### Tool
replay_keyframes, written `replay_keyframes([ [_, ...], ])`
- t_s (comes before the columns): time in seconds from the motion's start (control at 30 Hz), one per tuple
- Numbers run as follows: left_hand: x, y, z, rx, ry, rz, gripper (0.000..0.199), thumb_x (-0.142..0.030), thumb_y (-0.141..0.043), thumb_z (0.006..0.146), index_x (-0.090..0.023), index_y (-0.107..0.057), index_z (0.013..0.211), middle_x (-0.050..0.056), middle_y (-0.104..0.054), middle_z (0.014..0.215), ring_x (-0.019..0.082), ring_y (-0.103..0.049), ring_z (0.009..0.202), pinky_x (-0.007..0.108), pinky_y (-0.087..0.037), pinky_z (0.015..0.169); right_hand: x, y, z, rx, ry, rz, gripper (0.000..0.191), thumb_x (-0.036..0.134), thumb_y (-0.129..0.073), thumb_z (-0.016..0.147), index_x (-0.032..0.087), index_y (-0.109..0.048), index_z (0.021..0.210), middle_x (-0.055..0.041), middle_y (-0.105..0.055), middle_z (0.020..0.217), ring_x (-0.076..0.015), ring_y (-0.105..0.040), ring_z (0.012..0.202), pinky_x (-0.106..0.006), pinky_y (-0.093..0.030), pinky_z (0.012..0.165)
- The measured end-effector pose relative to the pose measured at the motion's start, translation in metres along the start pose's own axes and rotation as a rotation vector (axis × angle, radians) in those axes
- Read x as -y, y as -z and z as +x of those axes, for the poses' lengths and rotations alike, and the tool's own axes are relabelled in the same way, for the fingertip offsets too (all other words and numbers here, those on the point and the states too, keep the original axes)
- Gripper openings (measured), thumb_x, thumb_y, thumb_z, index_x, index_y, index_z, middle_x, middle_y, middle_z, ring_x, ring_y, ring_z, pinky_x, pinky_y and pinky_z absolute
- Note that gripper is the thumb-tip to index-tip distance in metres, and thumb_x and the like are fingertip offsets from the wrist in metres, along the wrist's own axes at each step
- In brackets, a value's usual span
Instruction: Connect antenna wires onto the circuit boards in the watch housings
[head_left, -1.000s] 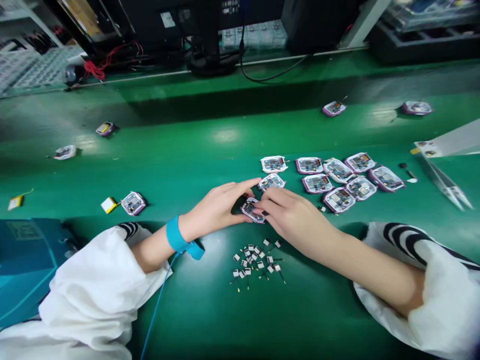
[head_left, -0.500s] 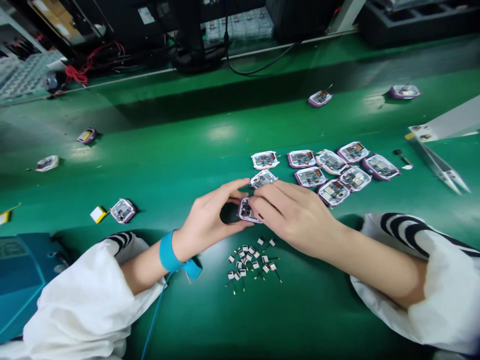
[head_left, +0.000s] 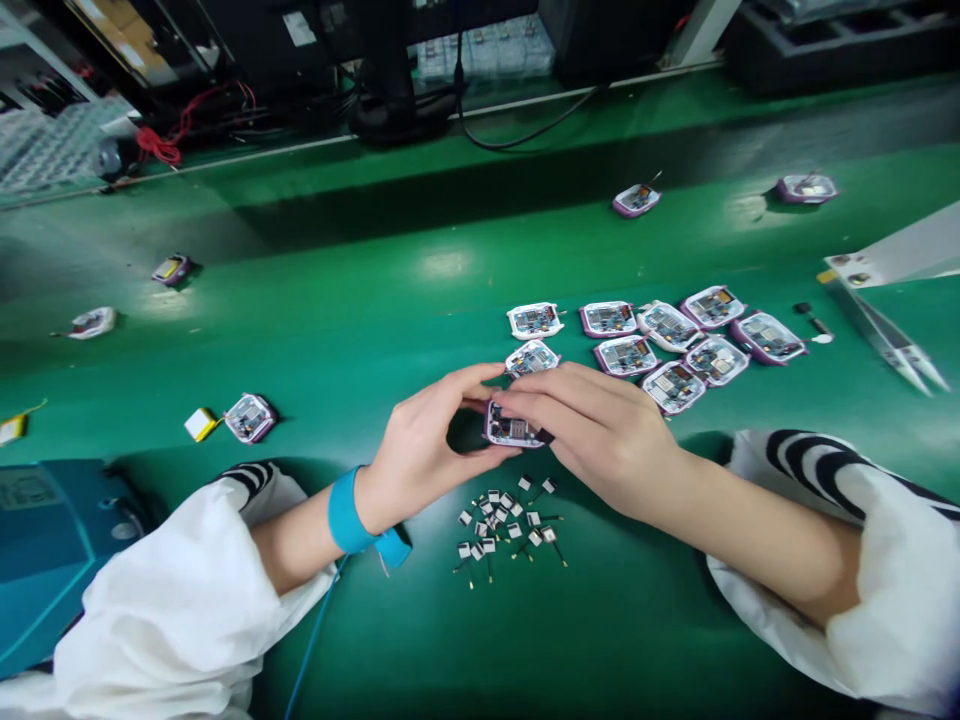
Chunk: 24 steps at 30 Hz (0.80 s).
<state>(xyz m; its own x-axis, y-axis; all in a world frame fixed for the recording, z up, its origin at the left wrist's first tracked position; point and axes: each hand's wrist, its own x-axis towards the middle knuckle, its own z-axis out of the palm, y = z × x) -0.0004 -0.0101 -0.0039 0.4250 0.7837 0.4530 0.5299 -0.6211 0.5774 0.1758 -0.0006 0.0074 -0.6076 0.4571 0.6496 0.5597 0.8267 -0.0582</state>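
Observation:
Both my hands meet at the middle of the green mat, holding a small purple-rimmed circuit module between them. My left hand curves around its left side, with the thumb along the lower edge. The fingertips of my right hand press on its upper right side. Another white-rimmed module lies just beyond my fingers, close to but apart from them. Below my wrists lies a scatter of tiny white components with thin wire leads. A blue wrist strap circles my left wrist.
Several open modules lie grouped to the right on the green mat. A yellow battery with a module lies to the left. Tweezers lie at right, and a blue box sits lower left.
The held module has turned from tilted to nearly level between my hands. The whole scene has shifted slightly in view as my head moved.

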Motion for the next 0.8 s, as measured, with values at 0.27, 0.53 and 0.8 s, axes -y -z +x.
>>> replay_keyframes([
  [0.27, -0.002, -0.001, -0.002, -0.062, 0.033, -0.012, 0.059, -0.029, -0.074, 0.063, -0.018, -0.044, 0.112, 0.0, -0.065, 0.093, 0.011, -0.063, 0.085, 0.019, -0.052, 0.081, -0.003, -0.003, 0.002, 0.025, -0.099, 0.036, 0.01, 0.009, -0.054, 0.076, 0.013, -0.063, 0.075, -0.0056, -0.062, 0.074, -0.0123, -0.052, 0.065, -0.026, -0.047, 0.057],
  [0.53, 0.001, -0.004, -0.005, -0.083, 0.085, -0.155, 0.054, -0.028, -0.074, 0.062, -0.017, -0.047, 0.107, -0.001, -0.064, 0.091, 0.008, -0.063, 0.082, 0.014, -0.05, 0.08, -0.009, -0.014, 0.002, 0.085, -0.332, 0.444, 0.008, 0.016, -0.058, 0.076, 0.016, -0.059, 0.068, -0.0021, -0.059, 0.076, -0.0099, -0.055, 0.073, -0.027, -0.047, 0.069],
  [0.8, 0.003, -0.005, -0.004, -0.051, 0.125, -0.147, 0.05, -0.029, -0.074, 0.061, -0.018, -0.048, 0.102, -0.001, -0.064, 0.091, 0.009, -0.064, 0.081, 0.016, -0.053, 0.078, -0.01, -0.01, -0.001, 0.087, -0.175, 0.15, 0.008, 0.017, -0.056, 0.078, 0.017, -0.064, 0.078, -0.0024, -0.062, 0.078, -0.0105, -0.052, 0.07, -0.026, -0.044, 0.064],
])
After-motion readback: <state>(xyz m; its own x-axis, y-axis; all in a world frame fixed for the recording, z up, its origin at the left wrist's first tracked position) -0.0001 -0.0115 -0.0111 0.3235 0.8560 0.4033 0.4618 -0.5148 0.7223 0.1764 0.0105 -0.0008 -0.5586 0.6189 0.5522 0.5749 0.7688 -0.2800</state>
